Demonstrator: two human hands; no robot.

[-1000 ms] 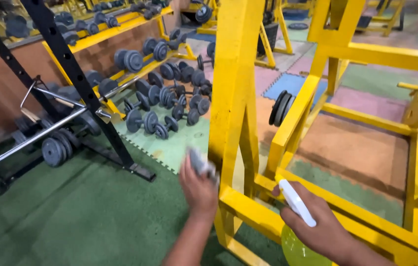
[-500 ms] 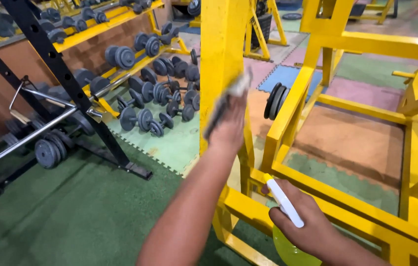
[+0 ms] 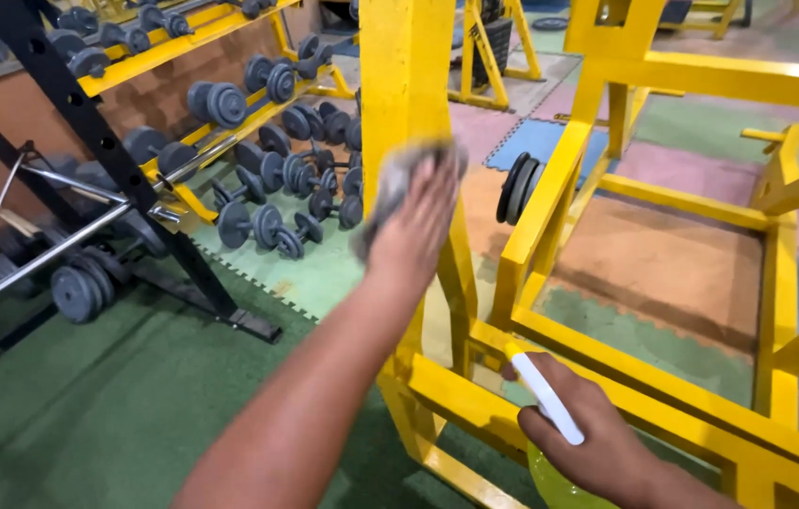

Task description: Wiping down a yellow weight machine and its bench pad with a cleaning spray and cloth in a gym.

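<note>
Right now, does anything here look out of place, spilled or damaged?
Several dumbbells lie loose on the floor mats beside the yellow rack instead of on its shelves. Nothing looks spilled or broken near the left hand or right hand.

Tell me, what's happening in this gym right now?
A person is pressing a crumpled grey cloth against the tall yellow steel upright of a weight frame with the left hand. The right hand holds a yellow-green spray bottle with a white nozzle low beside the frame's bottom rail. Grey dumbbells lie on the floor mats and racks behind.
</note>
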